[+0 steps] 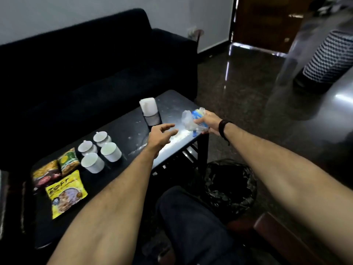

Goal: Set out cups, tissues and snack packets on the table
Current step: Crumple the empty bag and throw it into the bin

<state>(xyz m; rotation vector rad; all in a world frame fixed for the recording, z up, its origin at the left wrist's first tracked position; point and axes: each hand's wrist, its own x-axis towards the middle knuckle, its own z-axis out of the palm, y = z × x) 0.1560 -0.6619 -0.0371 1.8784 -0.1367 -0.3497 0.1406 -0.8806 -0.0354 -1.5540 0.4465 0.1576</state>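
Right hand (207,121) fingers around crumpled plastic wrapper (193,119), left hand (162,135) fingers spread above table (133,129)

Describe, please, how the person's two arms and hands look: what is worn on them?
Both forearms are bare, with no sleeves in view. The left hand wears nothing: no ring, watch or glove shows. At the wrist of the right hand sits a dark band, with a thin dark strap end hanging below it. No gloves, no markings visible.

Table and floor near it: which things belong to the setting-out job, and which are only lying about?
Job: four white cups; tissues in holder; three snack packets; plastic wrapper in right hand.
Lying about: black bin bag; sofa; patterned basket.
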